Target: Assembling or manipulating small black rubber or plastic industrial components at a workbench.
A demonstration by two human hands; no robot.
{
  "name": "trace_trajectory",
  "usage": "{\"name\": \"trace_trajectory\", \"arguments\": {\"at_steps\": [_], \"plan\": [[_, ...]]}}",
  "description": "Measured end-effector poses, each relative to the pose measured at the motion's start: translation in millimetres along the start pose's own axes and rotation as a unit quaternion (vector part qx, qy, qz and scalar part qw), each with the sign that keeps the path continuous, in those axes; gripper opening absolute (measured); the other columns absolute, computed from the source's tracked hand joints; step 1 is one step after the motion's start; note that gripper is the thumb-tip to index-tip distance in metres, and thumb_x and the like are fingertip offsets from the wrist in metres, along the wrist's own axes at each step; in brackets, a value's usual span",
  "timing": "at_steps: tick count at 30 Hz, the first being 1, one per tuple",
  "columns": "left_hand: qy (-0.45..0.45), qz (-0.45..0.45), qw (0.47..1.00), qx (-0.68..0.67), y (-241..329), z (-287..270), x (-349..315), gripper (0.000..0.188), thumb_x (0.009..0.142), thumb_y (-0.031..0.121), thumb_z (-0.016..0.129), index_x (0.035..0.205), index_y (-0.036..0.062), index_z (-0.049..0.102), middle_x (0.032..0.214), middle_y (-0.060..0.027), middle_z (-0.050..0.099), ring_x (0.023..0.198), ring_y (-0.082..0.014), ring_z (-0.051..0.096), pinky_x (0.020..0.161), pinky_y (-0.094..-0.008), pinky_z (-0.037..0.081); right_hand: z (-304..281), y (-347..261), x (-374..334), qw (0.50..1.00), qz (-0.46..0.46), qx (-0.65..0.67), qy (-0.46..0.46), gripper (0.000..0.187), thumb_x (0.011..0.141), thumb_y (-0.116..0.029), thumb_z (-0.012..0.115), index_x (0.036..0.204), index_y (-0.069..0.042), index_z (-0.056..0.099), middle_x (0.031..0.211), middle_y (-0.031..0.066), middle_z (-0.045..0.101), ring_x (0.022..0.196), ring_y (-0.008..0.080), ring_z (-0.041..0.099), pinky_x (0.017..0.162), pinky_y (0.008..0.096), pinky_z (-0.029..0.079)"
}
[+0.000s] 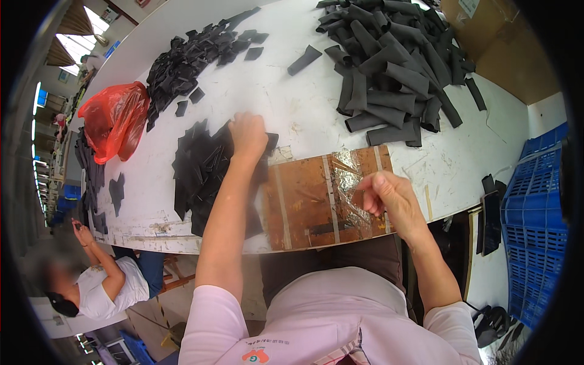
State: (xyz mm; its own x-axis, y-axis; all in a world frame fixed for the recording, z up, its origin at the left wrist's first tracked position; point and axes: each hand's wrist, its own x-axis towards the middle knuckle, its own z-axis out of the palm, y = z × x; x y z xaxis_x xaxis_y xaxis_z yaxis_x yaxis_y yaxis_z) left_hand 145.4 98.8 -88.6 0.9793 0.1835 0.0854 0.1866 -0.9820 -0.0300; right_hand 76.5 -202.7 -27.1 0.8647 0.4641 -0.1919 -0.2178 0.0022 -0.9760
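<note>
The pile of flat black pieces (198, 167) lay on the white table (286, 103), just left of a brown board (310, 201) patched with clear tape at the table's near edge. The left hand (247, 135) rested on the pile's upper right corner, fingers curled down onto the pieces; whether its grip had closed on one piece or merely pressed on the stack could not be told. The right hand (389, 194) hung over the board's right end with thumb and fingers pinched together; anything held between them was too small to make out.

Judged from this arrangement, the step in hand was the picking of a single piece from the pile, with the board serving as the working surface. The next move would call for separating one piece cleanly from its neighbours and carrying it rightward onto the board, where the right hand could meet it.

Farther out, a large heap of black sleeve-like tubes (395, 67) occupied the far right of the table, one stray tube (304, 59) lying apart from it. A second scatter of small black pieces (194, 55) lay at the far left, near a red plastic bag (114, 118). A blue crate (535, 219) stood to the right below the table, and a seated co-worker (103, 280) appeared at the lower left.
</note>
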Motion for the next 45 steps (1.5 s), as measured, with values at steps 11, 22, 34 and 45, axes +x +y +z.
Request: {"name": "trace_trajectory", "arguments": {"at_steps": [11,22,34,45], "plan": [[0.058,0.104,0.989,-0.088,-14,-10,-27,0.004,0.071,0.008,0.056,0.073,0.0081,0.06,0.077,-0.0092,0.056,0.085,-0.029,0.049,0.073,-0.0405,0.036,32,25,-20,0.99,0.042,-0.028,-0.128,0.044,0.091,-0.039,0.038,0.084,0.0,0.058,0.063,0.0016,0.052,0.057,0.0074,0.048,0.052,0.0196,0.038],[0.076,-0.124,0.705,-0.694,39,-109,-154,0.007,0.079,-0.002,0.055,0.084,-0.0011,0.06,0.075,-0.0004,0.059,0.069,-0.0045,0.052,0.062,-0.0182,0.041,61,-9,-37,0.981,-0.099,-0.155,-0.068,0.036,0.075,-0.026,0.066,0.093,0.003,0.054,0.08,0.0131,0.056,0.068,0.0243,0.057,0.059,0.0333,0.047],[0.157,-0.216,0.67,-0.692,89,-77,-203,0.013,0.083,0.008,0.055,0.094,0.0004,0.054,0.079,-0.0024,0.057,0.069,-0.0059,0.051,0.058,-0.0193,0.042,82,18,-27,0.91,-0.247,-0.32,0.097,0.015,0.062,-0.003,0.069,0.07,-0.001,0.057,0.063,0.0079,0.052,0.054,0.0232,0.052,0.046,0.032,0.042],[-0.095,-0.288,0.473,-0.827,81,-91,-199,0.012,0.079,0.012,0.053,0.084,0.0002,0.055,0.072,-0.006,0.058,0.06,-0.0103,0.053,0.045,-0.0211,0.04,66,24,-28,0.713,-0.453,-0.528,0.083,0.024,0.055,-0.004,0.06,0.078,0.001,0.057,0.067,0.0055,0.048,0.053,0.019,0.046,0.044,0.0295,0.037]]}}
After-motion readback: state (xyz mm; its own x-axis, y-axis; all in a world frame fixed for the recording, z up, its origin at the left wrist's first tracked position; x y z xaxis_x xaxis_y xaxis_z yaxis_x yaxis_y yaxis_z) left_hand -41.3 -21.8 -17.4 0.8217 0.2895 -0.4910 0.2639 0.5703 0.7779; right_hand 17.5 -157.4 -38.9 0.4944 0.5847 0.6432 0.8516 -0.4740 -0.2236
